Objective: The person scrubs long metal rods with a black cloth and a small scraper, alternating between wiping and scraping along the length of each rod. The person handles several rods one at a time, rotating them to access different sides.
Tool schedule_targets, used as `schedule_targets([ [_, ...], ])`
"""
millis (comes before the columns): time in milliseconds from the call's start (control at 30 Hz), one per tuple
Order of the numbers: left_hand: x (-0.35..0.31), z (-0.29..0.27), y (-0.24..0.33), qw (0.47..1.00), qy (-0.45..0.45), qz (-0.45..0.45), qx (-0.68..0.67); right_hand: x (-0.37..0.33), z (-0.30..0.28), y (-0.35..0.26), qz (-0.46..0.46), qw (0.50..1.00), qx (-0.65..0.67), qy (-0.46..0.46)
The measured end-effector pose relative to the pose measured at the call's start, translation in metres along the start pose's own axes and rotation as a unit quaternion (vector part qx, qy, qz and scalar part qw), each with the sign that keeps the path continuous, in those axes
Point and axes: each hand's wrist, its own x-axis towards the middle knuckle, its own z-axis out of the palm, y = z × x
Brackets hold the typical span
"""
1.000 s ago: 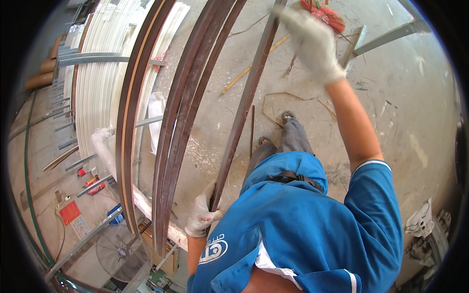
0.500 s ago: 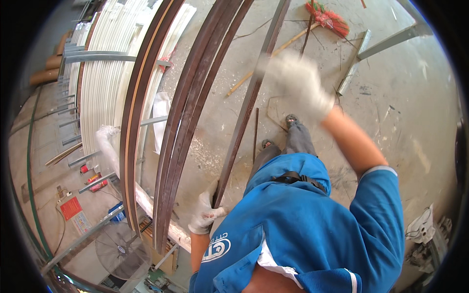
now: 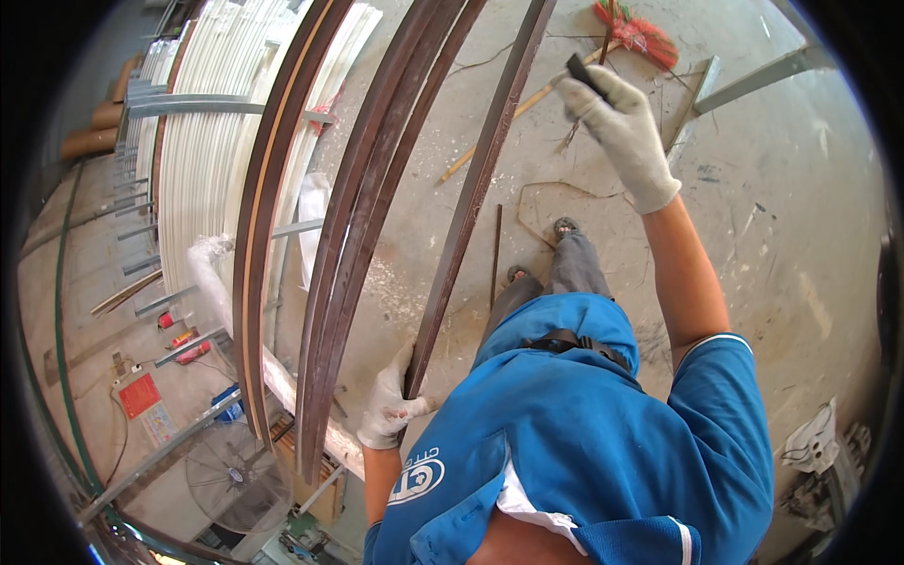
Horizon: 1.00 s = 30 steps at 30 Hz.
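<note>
Both of my hands wear whitish work gloves. My left hand (image 3: 388, 410) is closed around the near end of a long, narrow dark brown bar (image 3: 471, 202), which slants away toward the top of the view. To the right of that bar, my right hand (image 3: 626, 141) is raised over the floor and apart from the bar. A small flat black piece (image 3: 586, 74) sticks out of its closed fingers; its exact kind is not clear. Left of the held bar lie several more brown bars (image 3: 356, 221), side by side and lengthwise.
White strips (image 3: 202, 169) are stacked on a metal rack at the left. A round fan (image 3: 235, 478) stands at lower left. On the floor lie a broom with red bristles (image 3: 645, 42) and a thin dark rod (image 3: 496, 254). A metal frame leg (image 3: 763, 77) stands at upper right.
My right hand, blurred before, has moved a little up and right, away from the bar, and the black piece now shows. My left hand keeps its hold on the brown bar.
</note>
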Motion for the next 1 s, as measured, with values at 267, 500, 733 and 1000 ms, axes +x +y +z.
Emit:
schedule_targets([
  [267, -0.005, 0.01, -0.003, 0.999, -0.007, 0.004, -0.038, -0.009, 0.049, 0.021, 0.139, 0.959, 0.242, 0.05],
  [500, -0.004, 0.016, -0.01, 0.996, -0.04, -0.039, -0.069, -0.049, 0.08, -0.015, 0.124, 0.966, 0.203, 0.104],
  [733, 0.0, 0.024, -0.019, 0.997, -0.043, -0.042, -0.045, 0.011, 0.05, 0.005, 0.039, 0.967, 0.176, 0.18],
  [1000, 0.014, 0.011, -0.017, 0.998, -0.054, 0.01, -0.021, -0.096, 0.075, 0.011, 0.131, 0.973, 0.188, 0.017],
])
